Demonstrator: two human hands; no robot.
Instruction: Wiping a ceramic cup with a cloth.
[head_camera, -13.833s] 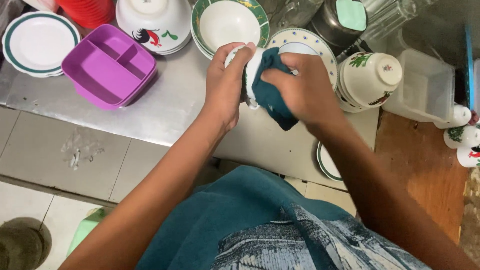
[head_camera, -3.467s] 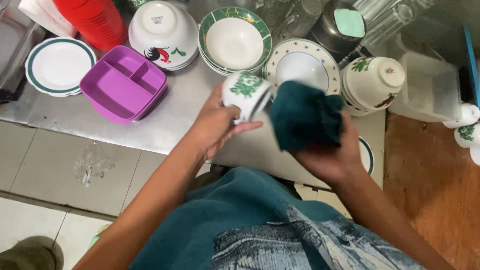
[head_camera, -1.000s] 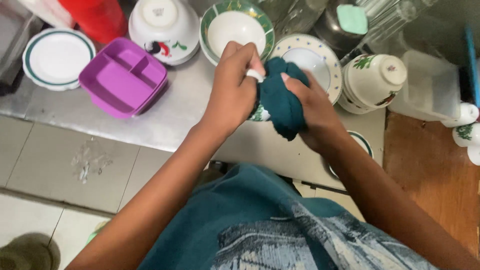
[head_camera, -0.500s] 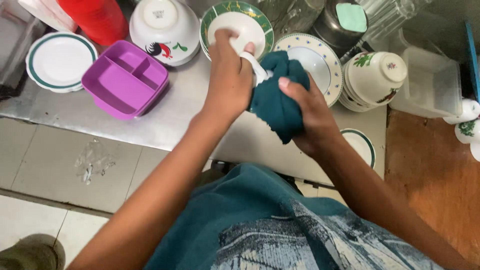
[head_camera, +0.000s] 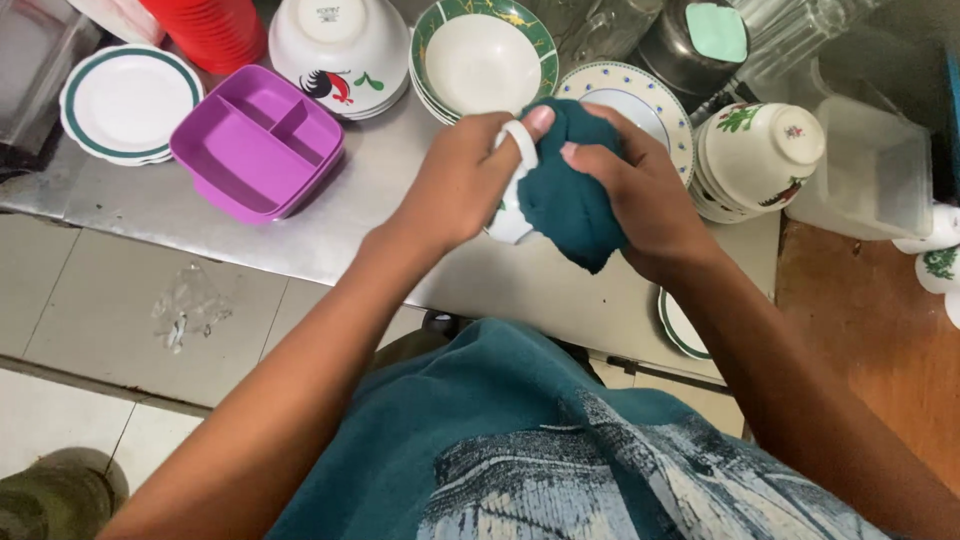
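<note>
Lower now, left hand (head_camera: 462, 180) gripping white cup (head_camera: 510, 215), right hand (head_camera: 640, 200) clutching teal cloth (head_camera: 565, 205) (plates behind).

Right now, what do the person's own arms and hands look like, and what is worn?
Both forearms are bare from the elbow down to the left hand and right hand: no sleeves reach them, and no gloves, watch or bracelet show. No rings are visible. The shirt is teal, with a grey and white printed patch low on the front.
</note>
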